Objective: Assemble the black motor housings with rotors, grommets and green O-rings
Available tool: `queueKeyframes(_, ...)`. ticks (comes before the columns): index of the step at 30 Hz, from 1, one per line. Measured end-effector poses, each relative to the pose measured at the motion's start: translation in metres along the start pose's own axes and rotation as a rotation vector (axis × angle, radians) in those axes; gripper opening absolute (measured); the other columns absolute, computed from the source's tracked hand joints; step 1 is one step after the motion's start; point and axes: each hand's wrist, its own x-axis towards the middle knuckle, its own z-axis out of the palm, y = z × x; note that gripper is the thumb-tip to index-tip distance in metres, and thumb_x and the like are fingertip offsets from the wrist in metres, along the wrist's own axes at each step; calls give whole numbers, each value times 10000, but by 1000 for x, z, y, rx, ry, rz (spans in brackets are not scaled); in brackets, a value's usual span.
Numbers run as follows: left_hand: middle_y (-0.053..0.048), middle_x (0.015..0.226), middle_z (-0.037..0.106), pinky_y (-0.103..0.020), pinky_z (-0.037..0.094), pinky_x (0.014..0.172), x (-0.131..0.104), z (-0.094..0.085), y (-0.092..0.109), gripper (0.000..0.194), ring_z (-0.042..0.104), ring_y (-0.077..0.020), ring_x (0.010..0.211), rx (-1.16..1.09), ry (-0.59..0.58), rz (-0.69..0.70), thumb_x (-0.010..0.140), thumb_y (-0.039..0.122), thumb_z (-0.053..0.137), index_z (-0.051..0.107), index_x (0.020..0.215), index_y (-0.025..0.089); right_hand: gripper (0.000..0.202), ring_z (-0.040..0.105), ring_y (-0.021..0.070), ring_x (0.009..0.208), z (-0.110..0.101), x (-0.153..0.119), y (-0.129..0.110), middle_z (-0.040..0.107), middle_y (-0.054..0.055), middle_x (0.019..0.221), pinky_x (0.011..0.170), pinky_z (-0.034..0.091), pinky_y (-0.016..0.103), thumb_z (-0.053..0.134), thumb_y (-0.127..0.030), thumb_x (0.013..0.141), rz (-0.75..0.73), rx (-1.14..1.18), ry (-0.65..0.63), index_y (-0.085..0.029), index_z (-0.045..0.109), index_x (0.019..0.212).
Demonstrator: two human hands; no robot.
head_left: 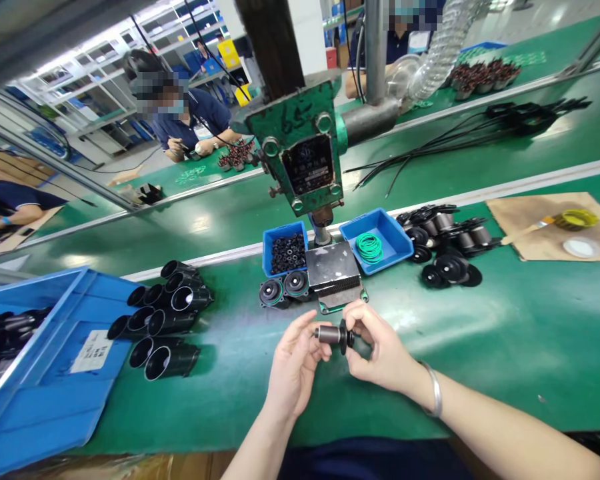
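Note:
A motor rotor (329,335) with a brown-grey cylinder and a black round end piece is held level between my two hands, above the green bench in front of the press. My left hand (296,360) has its fingers curled around the cylinder end at the left. The fingertips of my right hand (375,347) pinch the black end piece at the right. Just beyond the hands is the metal press block (333,267). Two black round covers with green rings (284,288) lie to its left.
A blue bin of small black parts (264,250) and one of green rings (399,248) flank the green press (307,143). Black cylinders (167,320) and a large blue crate (80,380) are left. More rotors (450,233) and cardboard (525,207) lie right. People work across the bench.

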Motion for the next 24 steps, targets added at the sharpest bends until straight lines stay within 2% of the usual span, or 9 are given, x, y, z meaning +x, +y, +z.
queueKeyframes(3, -76, 1001, 701, -259, 508, 711, -4, 4, 6, 509, 645, -113, 694, 50, -45, 49, 832, 186, 670, 504, 1311, 223, 326, 471, 107, 844, 0, 0, 0, 410, 12, 969, 722, 464, 198, 502, -35, 688, 24, 65, 3, -233, 410, 930)
queueKeyframes(6, -80, 1060, 677, -297, 510, 793, -7, 4, 7, 571, 666, -145, 789, 93, -133, 123, 768, 84, 622, 487, 1306, 222, 337, 475, 101, 877, -1, 0, 1, 409, 13, 987, 764, 474, 186, 502, -25, 688, 21, 81, -10, -234, 412, 937)
queueKeyframes(8, -77, 1117, 639, -295, 512, 777, -9, 2, 4, 582, 666, -148, 811, 158, -158, 188, 743, 36, 560, 493, 1286, 236, 334, 479, 97, 891, -2, -1, 3, 411, 12, 979, 788, 473, 171, 506, -22, 692, 7, 57, -20, -232, 416, 936)
queueKeyframes(12, -94, 1321, 523, -290, 521, 741, -18, -3, -6, 738, 665, -147, 850, 519, -169, 363, 711, -30, 466, 423, 1368, 305, 289, 494, 86, 907, -4, -5, 6, 425, 14, 963, 806, 465, 130, 511, -41, 734, -34, -32, -44, -229, 422, 935)
queueKeyframes(16, -167, 1579, 237, -351, 552, 857, -29, -4, -9, 1061, 636, -230, 1061, 939, -350, 439, 662, -33, 494, -6, 1545, 279, 237, 525, 84, 899, -5, -7, 10, 464, 26, 979, 777, 472, 112, 542, -106, 784, -65, -125, -74, -227, 429, 953)
queueKeyframes(18, -182, 1615, 117, -374, 539, 927, -33, -8, -4, 1097, 572, -269, 1194, 1042, -372, 457, 665, -17, 500, -125, 1534, 224, 221, 540, 85, 869, -5, -8, 12, 485, 30, 977, 737, 472, 110, 556, -137, 789, -72, -168, -80, -225, 439, 954)
queueKeyframes(20, -169, 1606, 157, -440, 452, 1054, -35, -23, 7, 994, 432, -304, 1345, 1138, -196, 585, 706, 7, 493, -4, 1545, 203, 207, 553, 90, 850, -5, -8, 14, 505, 36, 969, 693, 463, 111, 566, -162, 785, -67, -210, -79, -222, 449, 944)
queueKeyframes(21, -163, 1579, 229, -483, 382, 1108, -36, -36, 15, 901, 364, -312, 1391, 1188, -13, 683, 737, 23, 495, 109, 1531, 205, 202, 558, 94, 847, -6, -9, 16, 513, 40, 967, 679, 459, 115, 571, -177, 782, -64, -224, -70, -221, 453, 940)
queueKeyframes(24, -169, 1401, 416, -564, 286, 1126, -38, -95, 45, 548, 368, -324, 1358, 1295, 768, 895, 807, 126, 573, 423, 1330, 195, 214, 570, 107, 835, -10, -10, 24, 524, 59, 988, 666, 464, 136, 594, -234, 784, -43, -232, -53, -220, 460, 951)
